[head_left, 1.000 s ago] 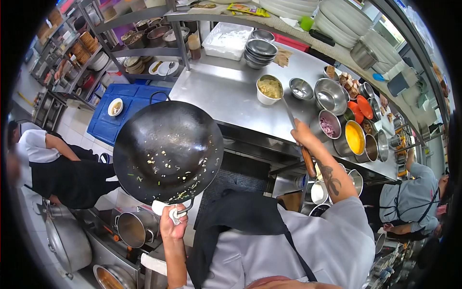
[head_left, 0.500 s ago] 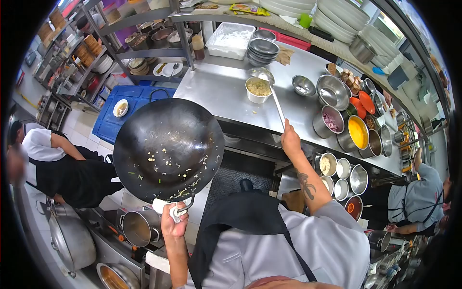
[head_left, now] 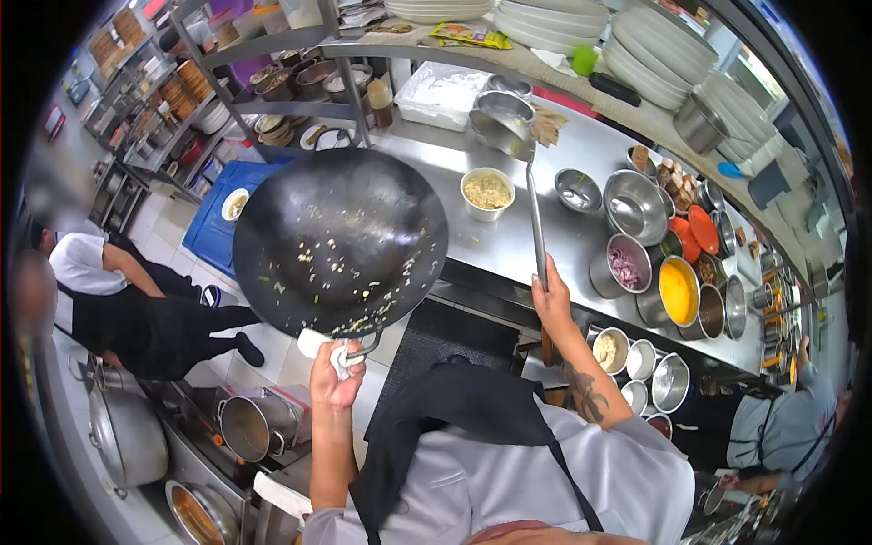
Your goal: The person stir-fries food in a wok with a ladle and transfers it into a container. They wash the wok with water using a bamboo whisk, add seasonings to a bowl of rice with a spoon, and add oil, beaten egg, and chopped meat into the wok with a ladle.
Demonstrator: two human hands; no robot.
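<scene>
My left hand is closed on the handle of a black wok, with a white cloth between. Bits of food cling to the wok's inside, mostly low down. My right hand grips a long-handled ladle whose bowl is raised over the steel counter, near stacked metal bowls. Below and left of the ladle's bowl stands a white tub filled with pale, chopped food.
Metal bowls with red onion and yellow liquid line the counter's right. A blue chest stands behind the wok. One person is at left, another at right. Pots sit lower left.
The ladle has come away from the white tub and risen beyond it, its handle now more upright. The wok has shifted right and slightly up in view, with my left hand still on it.
</scene>
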